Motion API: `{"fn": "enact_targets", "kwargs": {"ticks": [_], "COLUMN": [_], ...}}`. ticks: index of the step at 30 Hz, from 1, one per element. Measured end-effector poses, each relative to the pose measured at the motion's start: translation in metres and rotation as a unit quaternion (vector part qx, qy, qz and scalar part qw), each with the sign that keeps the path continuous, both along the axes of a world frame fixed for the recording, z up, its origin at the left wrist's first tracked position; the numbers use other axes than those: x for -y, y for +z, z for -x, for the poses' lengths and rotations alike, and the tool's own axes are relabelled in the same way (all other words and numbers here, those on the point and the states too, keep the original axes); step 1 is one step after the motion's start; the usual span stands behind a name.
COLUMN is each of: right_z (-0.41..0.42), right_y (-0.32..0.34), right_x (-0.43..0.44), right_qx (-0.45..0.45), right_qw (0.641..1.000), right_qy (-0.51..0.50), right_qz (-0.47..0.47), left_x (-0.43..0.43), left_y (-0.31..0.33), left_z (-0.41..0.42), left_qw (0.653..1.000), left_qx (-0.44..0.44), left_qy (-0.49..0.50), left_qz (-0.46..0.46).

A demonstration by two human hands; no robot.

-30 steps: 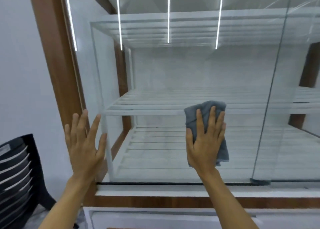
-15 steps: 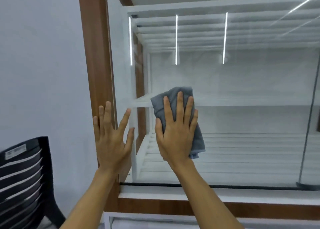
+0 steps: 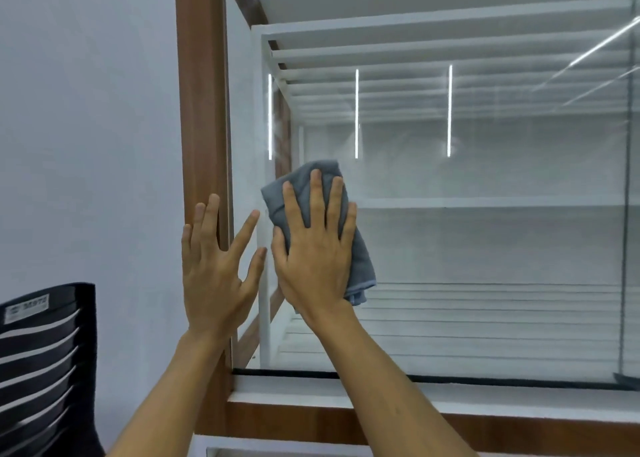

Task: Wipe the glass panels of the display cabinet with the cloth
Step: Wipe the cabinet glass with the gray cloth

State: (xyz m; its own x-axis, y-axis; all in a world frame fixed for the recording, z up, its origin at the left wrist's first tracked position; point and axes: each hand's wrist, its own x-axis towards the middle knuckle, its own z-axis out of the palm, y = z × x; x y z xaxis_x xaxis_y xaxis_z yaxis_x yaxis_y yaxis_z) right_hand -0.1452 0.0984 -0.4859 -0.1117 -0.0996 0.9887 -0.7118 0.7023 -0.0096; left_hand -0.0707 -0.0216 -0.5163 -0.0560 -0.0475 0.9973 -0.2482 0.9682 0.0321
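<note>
Grey folded cloth (image 3: 360, 259): I am wiping the left edge of the clear glass panel (image 3: 485, 249), right hand (image 3: 313, 266) flat-fingered, left hand (image 3: 214, 280) splayed; rightward sweep seemingly next.

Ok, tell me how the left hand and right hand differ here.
The left hand is bare; the right hand presses the grey cloth on the glass panel. The left hand is at the wooden post; the right hand sits further right, slightly higher. Both are flat, fingers straight and pointing up.
</note>
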Motion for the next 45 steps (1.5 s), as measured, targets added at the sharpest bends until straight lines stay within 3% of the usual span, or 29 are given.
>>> {"fn": "enact_targets", "kwargs": {"ticks": [6,11,16,19,24,32,39,45], "right_z": [0.013,0.035,0.042,0.031,0.002,-0.005,0.03,0.046], "right_y": [0.028,0.052,0.033,0.005,-0.027,0.037,0.072,0.022], "right_x": [-0.016,-0.072,-0.104,-0.087,-0.026,0.011,-0.067,-0.116], "right_qx": [-0.029,0.006,0.033,0.047,0.021,-0.023,0.034,0.069], "right_qw": [0.999,0.999,0.997,0.996,1.0,1.0,0.996,0.989], "right_qy": [-0.024,-0.045,-0.051,-0.029,-0.016,-0.008,-0.042,-0.049], "right_qz": [-0.013,0.014,0.053,0.077,0.016,-0.004,0.074,0.118], "left_x": [0.004,0.005,0.006,0.007,0.007,0.005,0.006,0.006], "left_y": [0.001,0.0,-0.001,-0.001,-0.001,-0.002,-0.002,-0.003], "left_z": [-0.003,-0.006,-0.006,-0.004,-0.002,-0.002,-0.001,-0.002], "left_qw": [1.0,1.0,1.0,1.0,1.0,1.0,1.0,1.0], "left_qx": [0.003,-0.001,0.005,0.006,0.005,0.004,-0.002,-0.009], "left_qy": [0.003,-0.002,-0.01,-0.005,0.0,-0.003,0.001,-0.012], "left_qz": [0.011,0.018,0.01,0.008,0.013,0.015,0.017,0.017]}}
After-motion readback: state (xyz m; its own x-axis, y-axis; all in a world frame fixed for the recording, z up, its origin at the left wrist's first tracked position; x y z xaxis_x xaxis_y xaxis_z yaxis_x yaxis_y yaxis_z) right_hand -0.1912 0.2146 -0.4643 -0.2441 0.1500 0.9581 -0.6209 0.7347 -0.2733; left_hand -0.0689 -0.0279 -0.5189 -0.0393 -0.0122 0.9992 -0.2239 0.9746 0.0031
